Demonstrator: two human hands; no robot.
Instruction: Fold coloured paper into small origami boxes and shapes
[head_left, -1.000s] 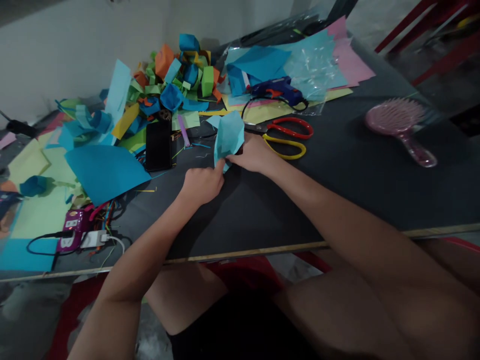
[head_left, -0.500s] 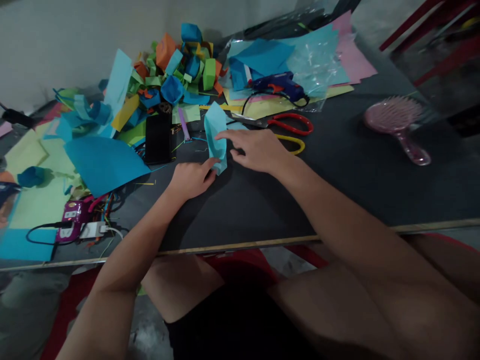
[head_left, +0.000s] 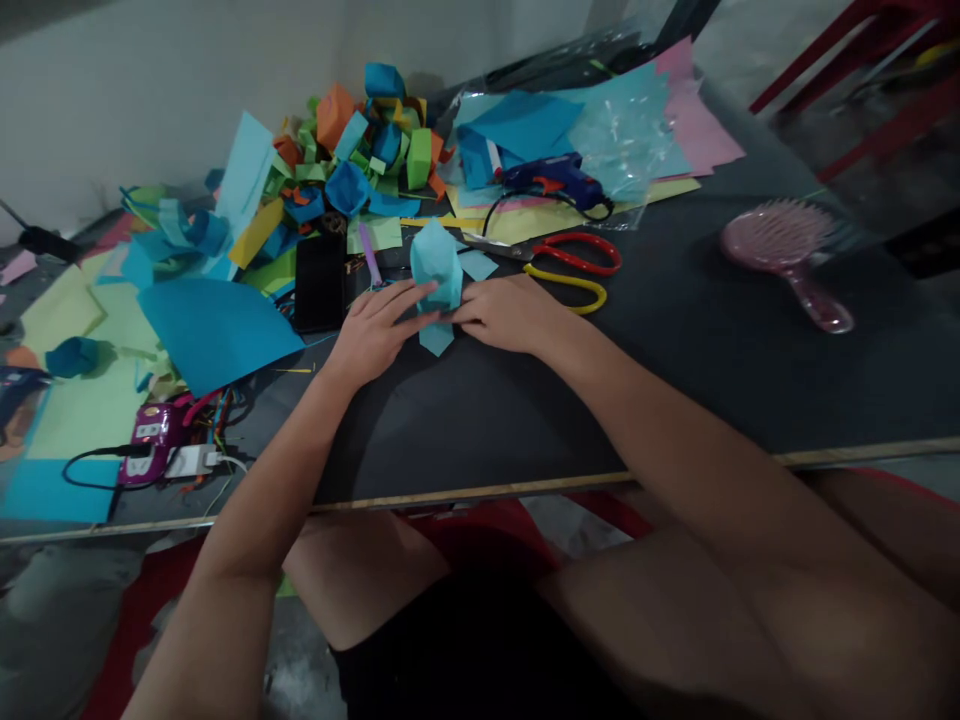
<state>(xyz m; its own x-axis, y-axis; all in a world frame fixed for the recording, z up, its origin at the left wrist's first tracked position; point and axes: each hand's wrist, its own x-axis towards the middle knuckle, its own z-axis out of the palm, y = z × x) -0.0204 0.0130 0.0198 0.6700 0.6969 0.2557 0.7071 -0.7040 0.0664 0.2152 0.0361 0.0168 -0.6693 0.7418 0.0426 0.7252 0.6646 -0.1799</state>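
Observation:
A folded piece of light blue paper [head_left: 436,255] stands between my hands on the dark tabletop, its upper part curved up and a pointed flap towards me. My left hand [head_left: 375,330] grips its left side, with the thumb and fingers reaching over the lower middle. From the right, my right hand [head_left: 506,312] pinches the other edge; some of its fingertips are hidden behind the paper. Just beyond the right hand lie scissors [head_left: 577,252] with one red and one yellow handle, beside a small light blue scrap [head_left: 478,264].
Folded colourful paper pieces [head_left: 360,140] are heaped at the back. A blue glue gun [head_left: 559,180] rests on paper sheets. A phone [head_left: 319,282] and a blue sheet [head_left: 214,330] lie left. A pink hairbrush [head_left: 787,245] is at right, and a purple device [head_left: 154,440] with cables is front left.
My left hand has moved up, its fingers now stretched over the paper. My right index finger has come down from inside the fold to the right edge. The paper's upper part has opened wider.

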